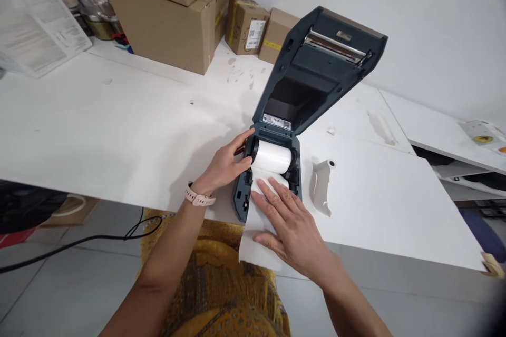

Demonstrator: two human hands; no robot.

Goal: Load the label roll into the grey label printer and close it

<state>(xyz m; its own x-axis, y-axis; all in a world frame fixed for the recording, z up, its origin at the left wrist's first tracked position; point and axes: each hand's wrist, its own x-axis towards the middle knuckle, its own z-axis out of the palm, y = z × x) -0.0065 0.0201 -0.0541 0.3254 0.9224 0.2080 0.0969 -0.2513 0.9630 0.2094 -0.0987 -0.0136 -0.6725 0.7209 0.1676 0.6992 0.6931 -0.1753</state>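
Observation:
A dark label printer (pixel 298 168) stands at the table's front edge with its lid (pixel 316 66) tipped up and back. Inside lies a white label roll (pixel 272 157), held between black side guides. From it a strip of label paper (pixel 259 242) runs toward me and hangs over the front. My left hand (pixel 227 166) rests at the printer's left side, fingers apart, fingertips by the roll's left guide. My right hand (pixel 286 221) lies flat on the strip, fingers stretched out. Right of the printer is a used roll core with a torn piece of paper (pixel 322 184).
Cardboard boxes (pixel 158 21) are stacked at the back left, with smaller boxes (pixel 245 26) beside them against the wall. Printed sheets (pixel 35 21) lie at the far left. A black cable (pixel 79 242) hangs below the white table (pixel 118 131). Open shelving (pixel 454 168) is at the right.

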